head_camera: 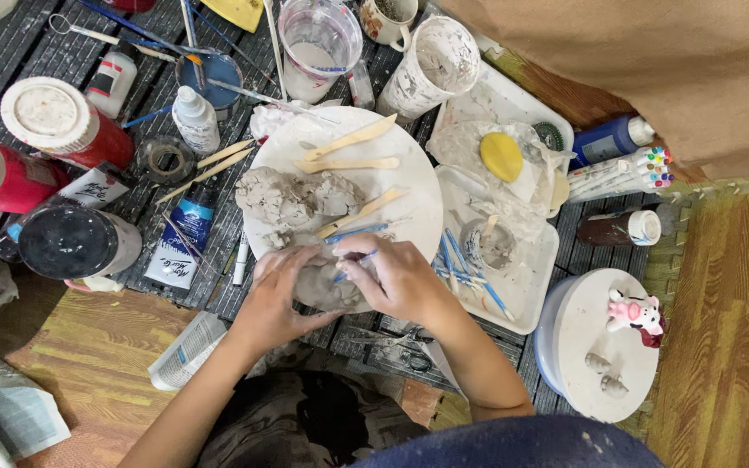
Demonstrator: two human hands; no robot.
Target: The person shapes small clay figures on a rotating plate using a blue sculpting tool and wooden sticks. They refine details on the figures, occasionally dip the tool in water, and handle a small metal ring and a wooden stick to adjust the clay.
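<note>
1. Your lap and forearms fill the bottom edge, both arms reaching up toward the round white board (409,186).
2. Your left hand (281,290) is curled around the left side of a grey clay lump (327,284), fingers bent and pressing against it, so it is grasping the clay.
3. Your right hand (396,279) is closed in a pinch on a thin blue tool (353,262), whose tip meets the top of the clay lump; the rest of the fingers are folded in over the clay.
4. That clay lump sits at the near rim of the white board, between your two hands.
5. Just right of your right hand, several blue sticks (465,269) lie in a white tray (526,299), near a small clay-smeared cup (489,245).
6. Further right, a round white lid (595,342) carries a pink and white cow figure (635,314) and two small clay bits.
7. Beyond your hands, a bigger clay heap (292,195) rests on the board with flat wooden tools (348,149) lying above and beside it.
8. Left of the board lie a blue paint tube (182,238), a dark-lidded jar (75,243) and red cans (54,121).
9. Farthest off stand a clear measuring jug (318,43) and a clay-stained white cup (435,65); a yellow sponge (501,156) lies in the far tray.
</note>
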